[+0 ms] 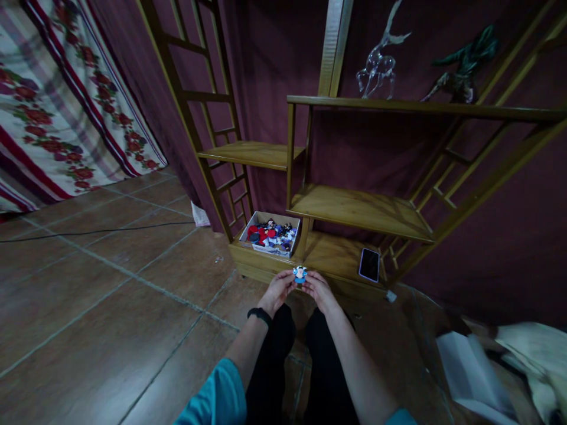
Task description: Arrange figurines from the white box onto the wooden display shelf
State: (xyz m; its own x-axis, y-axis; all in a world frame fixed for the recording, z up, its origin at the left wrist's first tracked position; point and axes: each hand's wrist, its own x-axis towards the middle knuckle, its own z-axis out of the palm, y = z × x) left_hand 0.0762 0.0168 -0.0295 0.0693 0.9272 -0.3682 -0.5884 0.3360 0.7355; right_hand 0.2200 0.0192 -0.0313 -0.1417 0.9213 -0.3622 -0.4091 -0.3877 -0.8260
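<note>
A small toy figurine (300,274) in blue, white and pale pink is held up between my two hands, in front of the low shelf. My left hand (280,288) pinches its left side, and a dark band circles that wrist. On the opposite side, the fingers of my right hand (319,287) close on the same figurine. Just beyond my hands, an open cardboard box (290,251) rests on the bottom shelf, filled with several small figures and pieces in red, white, purple and black.
The wooden shelf unit (361,206) stands ahead. On it are a phone (369,264) at the lower right, a clear deer ornament (377,66) and a green figure ornament (463,68) on top. A white box (476,375) lies at the right; a cable (101,231) crosses the tiled floor.
</note>
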